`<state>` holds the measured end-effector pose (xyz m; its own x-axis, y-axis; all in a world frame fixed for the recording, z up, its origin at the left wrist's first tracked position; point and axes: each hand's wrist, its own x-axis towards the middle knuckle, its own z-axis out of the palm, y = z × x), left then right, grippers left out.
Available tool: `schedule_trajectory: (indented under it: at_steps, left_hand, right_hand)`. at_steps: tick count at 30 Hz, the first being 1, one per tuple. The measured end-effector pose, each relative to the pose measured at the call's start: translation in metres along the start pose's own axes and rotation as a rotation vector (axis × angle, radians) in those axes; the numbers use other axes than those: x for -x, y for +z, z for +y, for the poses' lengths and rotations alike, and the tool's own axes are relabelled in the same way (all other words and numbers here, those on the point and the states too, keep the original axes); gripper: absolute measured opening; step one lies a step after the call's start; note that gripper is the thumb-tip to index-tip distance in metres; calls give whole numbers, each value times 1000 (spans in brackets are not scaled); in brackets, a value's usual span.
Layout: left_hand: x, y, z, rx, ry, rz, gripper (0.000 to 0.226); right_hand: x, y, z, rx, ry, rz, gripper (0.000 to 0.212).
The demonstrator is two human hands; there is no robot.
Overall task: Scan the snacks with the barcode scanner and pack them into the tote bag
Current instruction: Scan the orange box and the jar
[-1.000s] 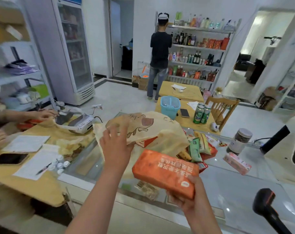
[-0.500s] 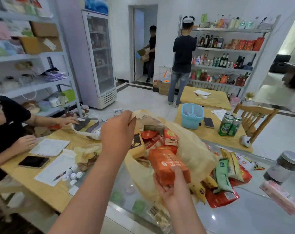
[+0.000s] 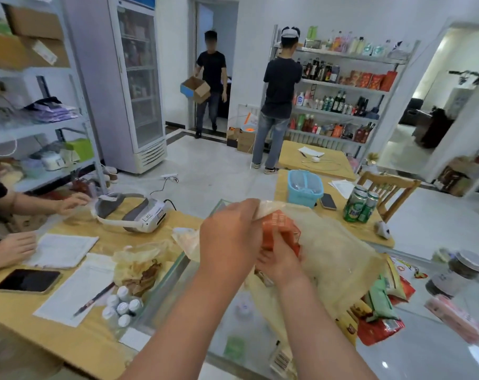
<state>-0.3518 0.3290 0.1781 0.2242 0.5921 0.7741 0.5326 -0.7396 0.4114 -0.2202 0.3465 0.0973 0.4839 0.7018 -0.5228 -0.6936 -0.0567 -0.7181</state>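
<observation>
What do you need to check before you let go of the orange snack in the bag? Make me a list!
1. Left hand pinches the tote bag rim, mouth open: ok.
2. Right hand grips the orange pack: ok.
3. Orange pack is at the bag's mouth: ok.
4. Pack was scanned: cannot tell, no scanner in view.
5. Room left inside the bag: cannot tell.
6. Next snack within reach, green pack on the counter: ok.

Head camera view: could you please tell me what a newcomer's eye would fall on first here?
First, the two hands at centre: the left hand holds up the rim of the tote bag while the right hand grips an orange snack pack at its mouth. Right of the bag, snack packets lie heaped on the glass counter.
</observation>
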Motion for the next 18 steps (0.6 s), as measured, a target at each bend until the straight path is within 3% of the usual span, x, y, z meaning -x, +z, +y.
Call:
schedule_trajectory:
  at_steps: [4, 7, 14, 18]
  left_hand:
    - [9, -9, -10, -1, -93, -35, 22]
    - [11, -8, -12, 37, -143, -158, 30]
    - [21, 27, 21, 435, -32, -373, 42]
    - [37, 51, 69, 628, 25, -473, 44]
  right_hand:
    - [-16, -21, 22, 214, -14, 78, 42]
    - [-7, -37, 27, 200, -50, 102, 37]
    - [30, -73, 11, 146, -224, 59, 33]
    - [62, -116, -16, 133, -356, 150, 21]
